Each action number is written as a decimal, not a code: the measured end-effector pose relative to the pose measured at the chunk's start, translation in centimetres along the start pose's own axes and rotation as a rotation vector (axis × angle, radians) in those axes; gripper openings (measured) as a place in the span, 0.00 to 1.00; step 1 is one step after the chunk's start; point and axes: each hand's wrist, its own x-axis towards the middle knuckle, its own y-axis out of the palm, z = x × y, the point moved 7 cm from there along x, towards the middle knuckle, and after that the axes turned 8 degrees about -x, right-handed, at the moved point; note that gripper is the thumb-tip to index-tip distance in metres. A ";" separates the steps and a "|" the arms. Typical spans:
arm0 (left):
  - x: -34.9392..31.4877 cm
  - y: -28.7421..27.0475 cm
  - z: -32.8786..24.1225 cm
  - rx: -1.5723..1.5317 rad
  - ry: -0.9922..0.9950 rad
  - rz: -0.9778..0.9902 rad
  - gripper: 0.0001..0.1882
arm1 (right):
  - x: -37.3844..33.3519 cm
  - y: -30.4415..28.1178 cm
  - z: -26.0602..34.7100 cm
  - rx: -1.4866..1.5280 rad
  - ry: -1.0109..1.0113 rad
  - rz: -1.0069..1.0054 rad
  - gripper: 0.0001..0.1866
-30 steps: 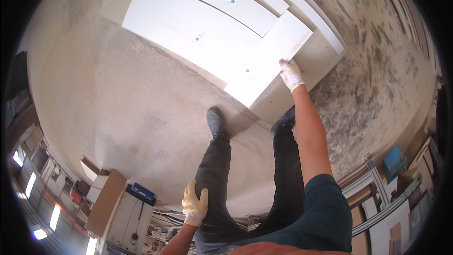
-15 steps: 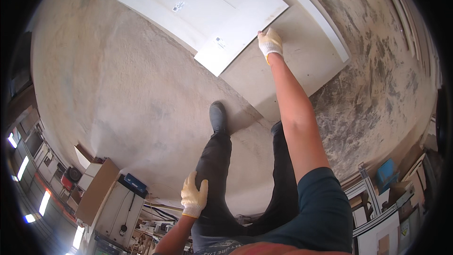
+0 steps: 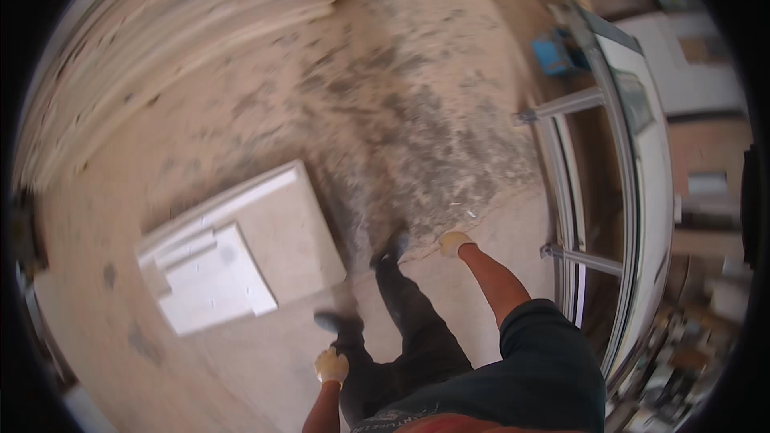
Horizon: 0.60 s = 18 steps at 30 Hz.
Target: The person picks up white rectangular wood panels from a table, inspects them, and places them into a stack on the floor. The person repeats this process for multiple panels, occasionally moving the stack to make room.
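My left hand (image 3: 331, 366), in a cream knitted work glove, is beside my left thigh, fingers loosely apart with nothing seen in them. My right hand (image 3: 455, 242), gloved alike, hangs out over the floor to the right of my legs. Motion smears its fingers, and no object shows in it. On the floor to the left lie white panels (image 3: 212, 281), stacked with stepped edges. They rest on a larger grey-beige board (image 3: 297, 232); a long white strip (image 3: 257, 192) runs along the board's far side. Neither hand touches them.
A metal-framed rack (image 3: 618, 152) stands close on the right, with a blue container (image 3: 550, 54) near its far end. Long pale boards (image 3: 160, 40) lie at the far left. Dark stains mark the concrete floor (image 3: 449, 136). Assorted offcuts (image 3: 682, 361) are piled at the lower right.
My view has swung right, bringing the rack in close and the panels to the left. My right hand has left the edge of the white panel and is away from the boards.
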 end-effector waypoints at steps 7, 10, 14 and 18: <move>6.6 -12.5 -20.2 0.328 0.273 -0.131 0.17 | -17.5 13.8 -18.2 0.316 0.208 0.093 0.22; 10.4 -15.6 -32.1 0.554 0.632 -0.154 0.14 | -23.7 19.9 -16.7 0.597 0.274 0.117 0.21; 15.8 -18.3 -45.7 0.001 0.494 0.116 0.10 | -27.4 23.9 -11.3 0.870 0.250 0.066 0.23; 18.3 -16.8 -57.7 -0.379 0.249 0.230 0.18 | -25.8 22.8 -12.0 1.159 0.268 -0.112 0.24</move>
